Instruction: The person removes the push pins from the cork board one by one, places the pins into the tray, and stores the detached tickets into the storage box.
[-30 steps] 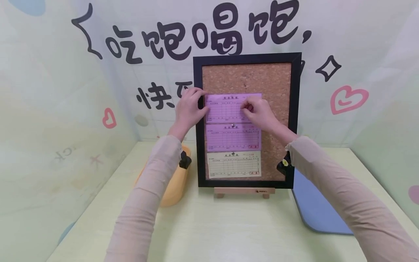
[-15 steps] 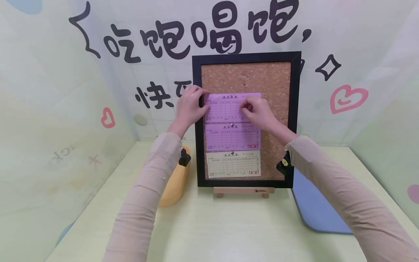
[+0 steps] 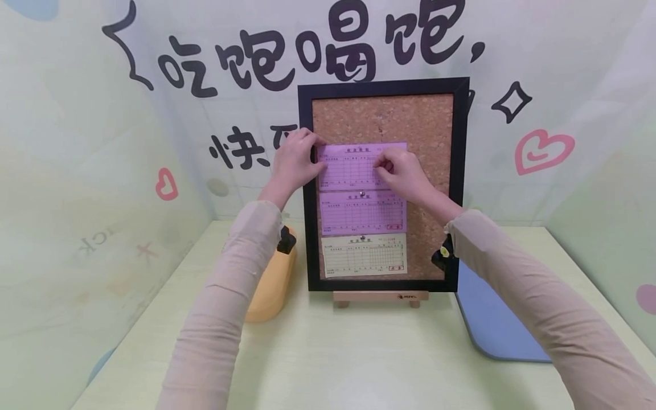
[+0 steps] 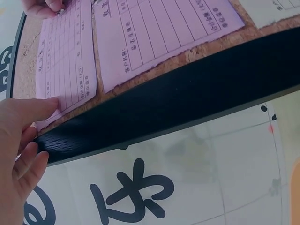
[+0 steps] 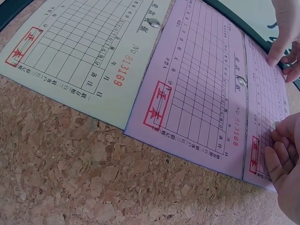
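A framed corkboard (image 3: pixel 429 131) leans on a small wooden easel (image 3: pixel 380 296). Three receipt slips are stacked on it: an upper pink receipt (image 3: pixel 344 171), a middle pink receipt (image 3: pixel 359 215) and a pale yellow receipt (image 3: pixel 365 256). Silver thumbtacks show at the top of the middle receipt and the yellow one (image 5: pixel 153 22). My left hand (image 3: pixel 294 162) presses the upper receipt's left edge with the thumb, its other fingers by the black frame (image 4: pixel 164 105). My right hand (image 3: pixel 405 173) pinches a small silver thumbtack (image 5: pixel 275 125) at the upper receipt's face.
Left of the board, partly behind my left forearm, stands a yellow container (image 3: pixel 271 290). A blue mat (image 3: pixel 504 319) lies on the table (image 3: pixel 353 353) to the right. A printed backdrop (image 3: pixel 246 114) rises close behind the frame.
The head view shifts slightly, so the whole scene sits a little higher and further left. Both hands keep their places on the upper pink receipt.
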Demonstrator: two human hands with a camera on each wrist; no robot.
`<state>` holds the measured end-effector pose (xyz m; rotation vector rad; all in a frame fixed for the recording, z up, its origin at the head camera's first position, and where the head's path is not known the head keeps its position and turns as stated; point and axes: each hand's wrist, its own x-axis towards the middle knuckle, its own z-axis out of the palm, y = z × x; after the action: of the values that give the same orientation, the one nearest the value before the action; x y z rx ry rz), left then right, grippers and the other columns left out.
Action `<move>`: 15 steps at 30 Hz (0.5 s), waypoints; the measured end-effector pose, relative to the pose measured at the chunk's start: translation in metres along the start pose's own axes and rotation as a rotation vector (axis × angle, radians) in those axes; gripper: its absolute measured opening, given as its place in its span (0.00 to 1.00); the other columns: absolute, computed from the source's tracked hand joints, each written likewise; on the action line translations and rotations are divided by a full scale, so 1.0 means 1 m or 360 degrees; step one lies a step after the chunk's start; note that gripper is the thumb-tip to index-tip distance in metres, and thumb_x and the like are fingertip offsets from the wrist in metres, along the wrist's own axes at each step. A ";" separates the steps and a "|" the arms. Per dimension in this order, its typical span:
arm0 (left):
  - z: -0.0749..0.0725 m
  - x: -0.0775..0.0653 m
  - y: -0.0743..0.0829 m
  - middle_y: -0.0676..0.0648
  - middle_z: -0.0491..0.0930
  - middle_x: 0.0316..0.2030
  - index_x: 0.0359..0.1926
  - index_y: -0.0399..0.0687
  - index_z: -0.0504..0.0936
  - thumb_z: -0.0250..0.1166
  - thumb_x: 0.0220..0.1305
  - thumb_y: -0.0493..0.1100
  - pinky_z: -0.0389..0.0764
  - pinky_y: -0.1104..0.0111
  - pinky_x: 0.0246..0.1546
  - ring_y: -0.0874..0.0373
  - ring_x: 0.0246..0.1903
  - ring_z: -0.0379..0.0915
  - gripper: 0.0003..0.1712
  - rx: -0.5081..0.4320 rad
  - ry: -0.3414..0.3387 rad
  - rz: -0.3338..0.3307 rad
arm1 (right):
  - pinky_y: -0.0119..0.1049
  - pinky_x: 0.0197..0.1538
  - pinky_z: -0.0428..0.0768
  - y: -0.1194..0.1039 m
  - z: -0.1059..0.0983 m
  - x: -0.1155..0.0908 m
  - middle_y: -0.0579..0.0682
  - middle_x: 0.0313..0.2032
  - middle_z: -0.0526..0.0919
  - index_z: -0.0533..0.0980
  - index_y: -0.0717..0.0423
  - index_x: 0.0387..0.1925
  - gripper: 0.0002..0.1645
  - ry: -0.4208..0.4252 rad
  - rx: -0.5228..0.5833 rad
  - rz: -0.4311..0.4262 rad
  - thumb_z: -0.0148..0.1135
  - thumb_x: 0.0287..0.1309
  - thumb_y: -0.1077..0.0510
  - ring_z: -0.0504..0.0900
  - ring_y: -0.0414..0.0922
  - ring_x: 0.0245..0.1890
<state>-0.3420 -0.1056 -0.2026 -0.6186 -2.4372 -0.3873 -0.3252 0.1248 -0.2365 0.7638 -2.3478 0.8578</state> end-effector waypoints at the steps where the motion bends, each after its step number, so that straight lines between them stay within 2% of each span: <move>1: 0.000 0.000 0.000 0.46 0.73 0.41 0.45 0.43 0.78 0.68 0.49 0.42 0.72 0.60 0.43 0.51 0.45 0.66 0.20 -0.0006 -0.0008 -0.0009 | 0.37 0.34 0.72 0.000 0.000 0.000 0.57 0.31 0.77 0.76 0.66 0.32 0.06 0.0001 0.0000 0.0000 0.53 0.56 0.68 0.73 0.47 0.30; 7: 0.001 0.002 0.001 0.46 0.73 0.41 0.45 0.44 0.78 0.68 0.50 0.42 0.71 0.61 0.45 0.52 0.46 0.66 0.19 -0.0025 -0.0031 -0.0036 | 0.37 0.34 0.72 0.001 0.000 0.000 0.57 0.31 0.78 0.76 0.66 0.32 0.06 -0.0001 0.0002 -0.0005 0.53 0.56 0.68 0.74 0.47 0.30; 15: -0.001 0.005 0.002 0.48 0.74 0.37 0.42 0.46 0.79 0.67 0.49 0.40 0.72 0.60 0.39 0.52 0.42 0.66 0.16 -0.0043 -0.0089 -0.0069 | 0.37 0.34 0.73 0.001 0.001 0.000 0.57 0.30 0.78 0.76 0.66 0.31 0.05 0.0003 0.0008 -0.0013 0.53 0.56 0.68 0.74 0.47 0.30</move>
<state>-0.3441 -0.1024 -0.1985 -0.5963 -2.5059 -0.4269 -0.3261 0.1251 -0.2373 0.7738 -2.3402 0.8606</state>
